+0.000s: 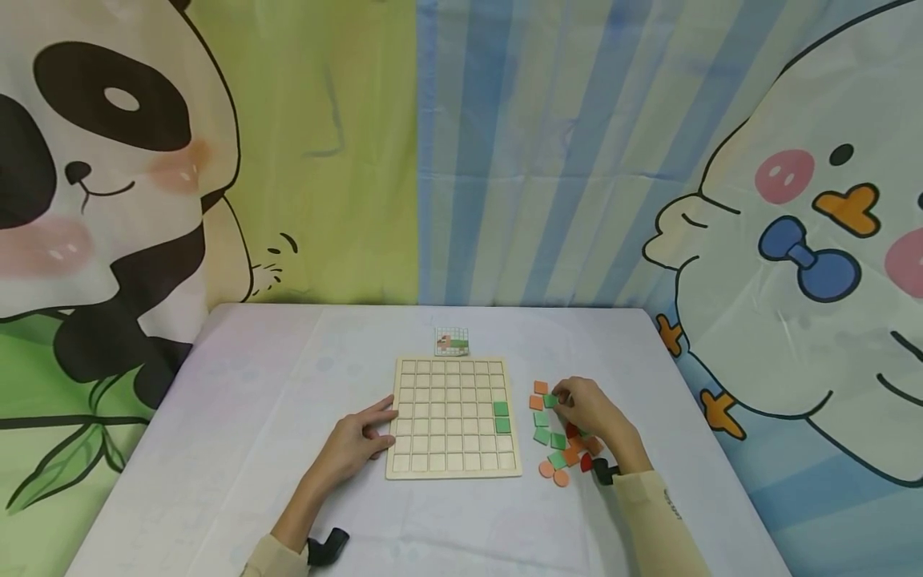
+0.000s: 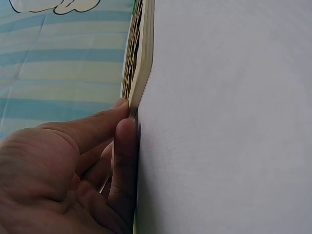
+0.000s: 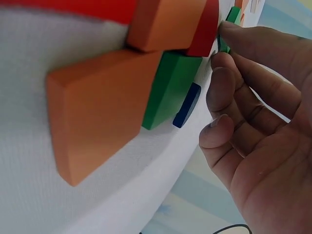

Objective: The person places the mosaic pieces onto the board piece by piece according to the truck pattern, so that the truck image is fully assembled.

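My left hand (image 1: 349, 438) rests at the left edge of a wooden grid board (image 1: 453, 474), and its extended fingertips touch the rim. In the left wrist view the fingers (image 2: 97, 127) meet the board's edge (image 2: 144, 63). My right hand (image 1: 593, 409) is right of the board, above the loose pieces. Its thumb and forefinger pinch a green square tile (image 1: 551, 400), partly hidden by the fingertips in the right wrist view. Two green square tiles (image 1: 501, 417) sit in cells near the board's right edge, one above the other.
Loose green, orange and red pieces lie right of the board, including orange discs (image 1: 546, 470) and an orange square (image 1: 541, 387). A dark blue piece (image 3: 187, 105) shows in the right wrist view. A small patterned card (image 1: 452, 341) lies behind the board on the white table (image 1: 303, 369).
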### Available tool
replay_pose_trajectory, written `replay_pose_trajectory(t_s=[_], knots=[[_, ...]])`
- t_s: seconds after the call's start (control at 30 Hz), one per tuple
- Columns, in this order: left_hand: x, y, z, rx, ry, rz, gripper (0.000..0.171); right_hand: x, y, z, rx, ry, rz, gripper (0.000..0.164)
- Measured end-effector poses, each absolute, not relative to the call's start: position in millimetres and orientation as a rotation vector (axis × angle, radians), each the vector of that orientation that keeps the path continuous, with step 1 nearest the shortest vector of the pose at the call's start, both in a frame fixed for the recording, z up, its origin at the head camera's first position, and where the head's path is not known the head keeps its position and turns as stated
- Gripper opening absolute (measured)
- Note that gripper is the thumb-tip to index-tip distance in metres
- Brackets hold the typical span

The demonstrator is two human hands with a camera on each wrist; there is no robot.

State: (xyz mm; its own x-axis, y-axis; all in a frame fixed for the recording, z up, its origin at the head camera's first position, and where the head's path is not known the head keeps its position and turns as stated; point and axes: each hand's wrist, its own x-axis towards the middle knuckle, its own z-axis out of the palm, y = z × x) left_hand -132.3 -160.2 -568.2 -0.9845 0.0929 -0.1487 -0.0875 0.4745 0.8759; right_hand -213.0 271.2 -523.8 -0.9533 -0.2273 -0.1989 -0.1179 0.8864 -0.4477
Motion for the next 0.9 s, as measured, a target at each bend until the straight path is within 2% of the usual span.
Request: replay_pose_trajectory(t_s=[0.9], knots=[[-132.8,-158.8,-567.3,0.004,2.555,1.502,0.052,-205.9,263.9,-514.4,-0.391,2.808,-0.701,0.023]])
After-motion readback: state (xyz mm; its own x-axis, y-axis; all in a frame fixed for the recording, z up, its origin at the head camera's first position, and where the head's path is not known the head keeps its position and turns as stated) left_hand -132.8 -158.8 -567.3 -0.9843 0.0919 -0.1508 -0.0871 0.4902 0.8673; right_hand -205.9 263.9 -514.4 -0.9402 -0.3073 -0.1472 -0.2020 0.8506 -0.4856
